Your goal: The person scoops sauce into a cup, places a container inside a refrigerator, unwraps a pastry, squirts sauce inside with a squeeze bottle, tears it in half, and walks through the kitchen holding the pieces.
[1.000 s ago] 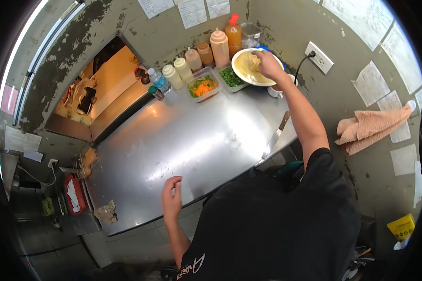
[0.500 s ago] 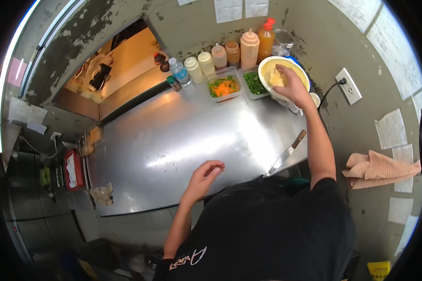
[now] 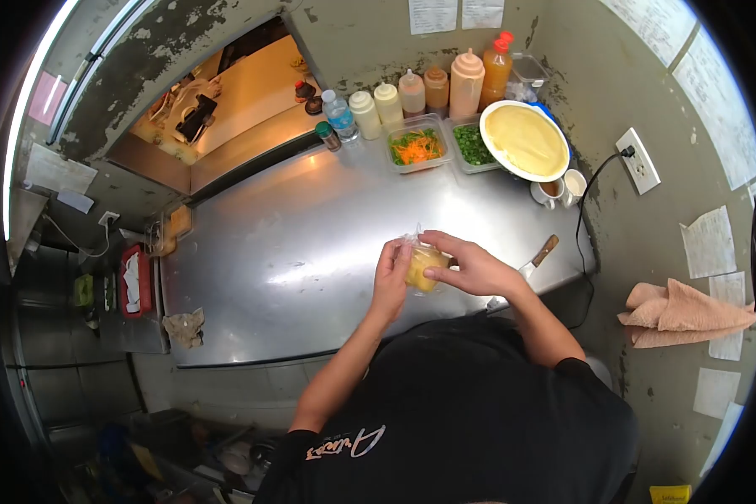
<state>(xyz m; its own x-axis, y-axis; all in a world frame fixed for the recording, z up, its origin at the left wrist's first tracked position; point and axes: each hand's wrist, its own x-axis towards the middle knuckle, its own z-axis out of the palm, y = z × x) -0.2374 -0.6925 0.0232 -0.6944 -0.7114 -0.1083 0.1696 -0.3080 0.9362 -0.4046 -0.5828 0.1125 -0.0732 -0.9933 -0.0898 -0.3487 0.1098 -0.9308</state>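
Observation:
Between my hands, above the near side of the steel counter [image 3: 311, 252], is a clear plastic bag [image 3: 427, 270] with pale yellow contents; their exact kind I cannot make out. My left hand [image 3: 390, 281] pinches the left side of the bag near its gathered top. Around the right side curl the thumb and fingers of my right hand [image 3: 477, 267]. To the right of that hand lies a knife [image 3: 544, 252] with a wooden handle, its blade partly hidden behind my wrist. A white plate [image 3: 489, 155] bearing a flat, round yellow sheet [image 3: 525, 139] stands at the back right.
Along the back wall stand several squeeze bottles [image 3: 466, 84], a water bottle [image 3: 338, 116], a tub of shredded vegetables [image 3: 418, 149] and a tub of chopped greens [image 3: 472, 147]. Cups [image 3: 548, 191] sit below the plate. A black cord [image 3: 592, 197] hangs at the right edge.
My right hand has come from above the plate to the counter's near side, bringing the bag. My left hand has moved slightly right and now holds the bag too.

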